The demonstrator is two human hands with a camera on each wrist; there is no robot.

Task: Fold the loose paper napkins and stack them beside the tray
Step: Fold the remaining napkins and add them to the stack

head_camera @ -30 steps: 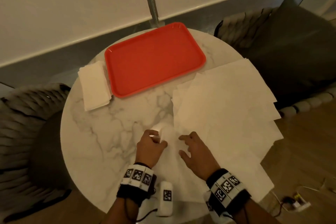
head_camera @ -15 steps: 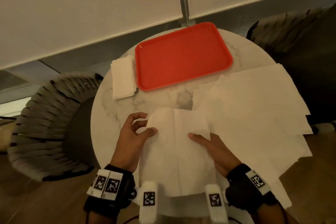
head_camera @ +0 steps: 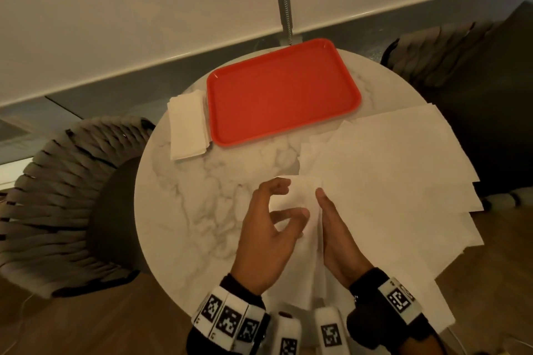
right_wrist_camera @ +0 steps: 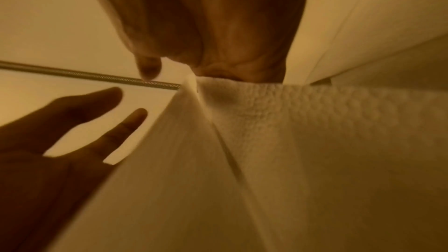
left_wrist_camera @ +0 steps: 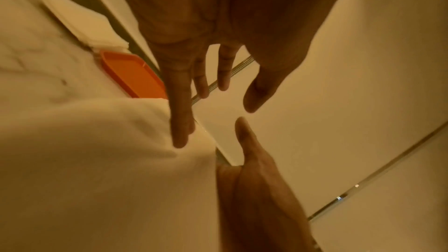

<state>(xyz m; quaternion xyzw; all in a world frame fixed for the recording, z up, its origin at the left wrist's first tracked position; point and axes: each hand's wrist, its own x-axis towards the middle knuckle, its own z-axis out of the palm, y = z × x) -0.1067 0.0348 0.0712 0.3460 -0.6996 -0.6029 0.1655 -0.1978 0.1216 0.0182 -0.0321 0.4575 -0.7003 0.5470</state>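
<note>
Mid-fold on one napkin (head_camera: 300, 196) at near table (head_camera: 178, 210) edge. Right hand (head_camera: 337, 236) pinches its top edge, left hand (head_camera: 268, 228) loose, fingers spread beside it. Next: crease, then onto stack (head_camera: 187, 127) left of tray (head_camera: 282, 92).

Right hand (head_camera: 336, 242) is hiding part of white paper napkin (head_camera: 300, 196); round marble worktop's (head_camera: 178, 210) near edge is running out of head view.

right hand (right_wrist_camera: 213, 32) on creased napkin (right_wrist_camera: 278, 141) | left hand (right_wrist_camera: 55, 141) spread | metal rod (right_wrist_camera: 84, 76)
</note>
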